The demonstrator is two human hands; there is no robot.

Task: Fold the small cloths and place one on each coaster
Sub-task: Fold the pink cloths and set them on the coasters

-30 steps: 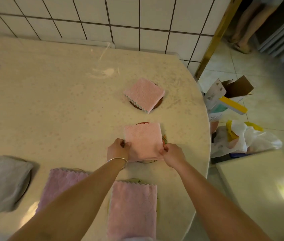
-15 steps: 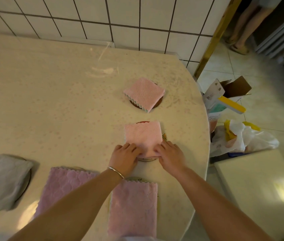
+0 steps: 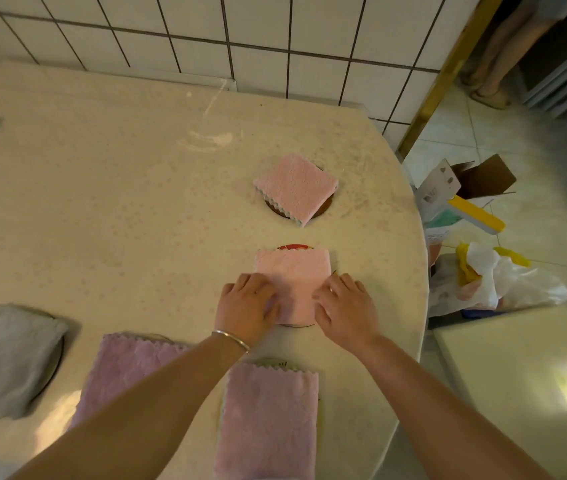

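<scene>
Pink and folded into a small square, the cloth under my palms is the landmark here: it lies on a round coaster whose red rim peeks out past its far edge, and a thin dark arc of the same coaster shows at its near edge. My left hand lies flat on the cloth's near left corner, and my right hand lies flat on its near right corner; both are spread and pressing down, so neither grip closes around anything. A thin metal bangle circles my left wrist. Beyond the cloth, a second pink folded cloth sits turned like a diamond on a brown coaster, well apart from my hands. Nearer to me than the cloth, a mauve cloth lies flat and partly folded over another coaster, of which only a sliver shows at its far edge. To the left of that one a second mauve cloth is partly hidden by my left forearm. Further left of the cloth, a grey cloth rests folded on a dark round coaster. All of this sits on the pale speckled desk, whose rounded edge curves past to the right of the cloth. Right of the desk, on the tiled floor, lie a cardboard box and a white plastic bag.
</scene>
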